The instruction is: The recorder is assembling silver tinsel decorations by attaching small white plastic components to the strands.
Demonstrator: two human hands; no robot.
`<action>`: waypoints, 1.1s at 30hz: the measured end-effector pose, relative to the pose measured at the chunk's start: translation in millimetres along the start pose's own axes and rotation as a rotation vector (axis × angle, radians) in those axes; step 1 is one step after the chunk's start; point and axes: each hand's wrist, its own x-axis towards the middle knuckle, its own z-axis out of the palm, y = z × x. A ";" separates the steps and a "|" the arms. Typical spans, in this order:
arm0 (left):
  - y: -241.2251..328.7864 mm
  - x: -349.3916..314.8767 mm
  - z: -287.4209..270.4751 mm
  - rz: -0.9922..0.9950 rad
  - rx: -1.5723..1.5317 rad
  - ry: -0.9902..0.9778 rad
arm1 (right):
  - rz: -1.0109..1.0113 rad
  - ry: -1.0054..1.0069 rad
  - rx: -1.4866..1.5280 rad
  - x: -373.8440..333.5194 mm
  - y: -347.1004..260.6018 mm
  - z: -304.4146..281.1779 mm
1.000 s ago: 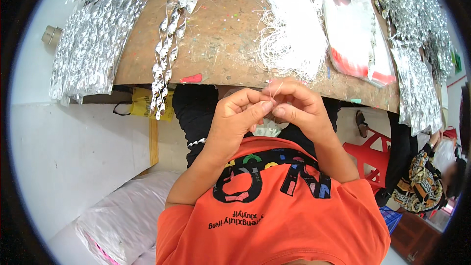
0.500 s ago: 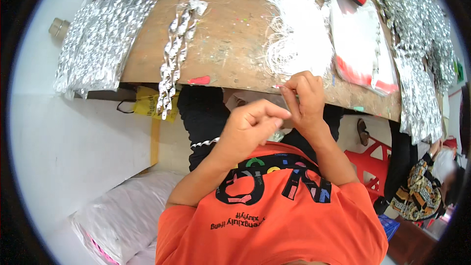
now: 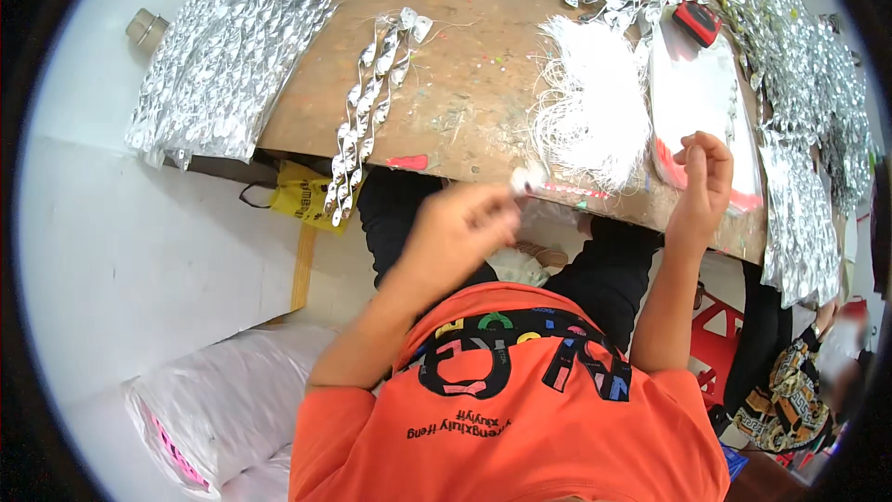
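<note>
My left hand is at the table's front edge, its fingers bent and smeared by motion. By its fingertips is a small blurred whitish piece; whether the hand grips it I cannot tell. My right hand is raised over the clear plastic bags, loosely curled and open, with nothing visible in it. Between the hands lies a bundle of white strings. Beneath the strings, a thin red-and-white strip runs along the edge. Several silver twisted strips hang over the edge left of my left hand.
A bagged stack of silver spirals covers the table's left end. More silver strips heap along the back and right. A red-and-black tape measure sits on the bags. Below are a yellow bag and a red stool; another person is at right.
My hands have moved apart: the right one went right over the bags and loosened its pinch, while the left stayed near the edge. The view has shifted slightly.
</note>
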 end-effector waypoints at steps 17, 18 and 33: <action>-7.2 100.4 -177.1 0.070 0.587 0.518 | 0.014 -0.278 -0.262 17.5 16.4 7.4; 0.7 98.2 -166.5 0.050 0.573 0.512 | -0.115 -0.252 -0.337 30.3 22.8 8.4; -3.0 50.8 -152.6 0.196 0.499 0.561 | -0.754 -0.269 -1.239 191.1 134.4 15.1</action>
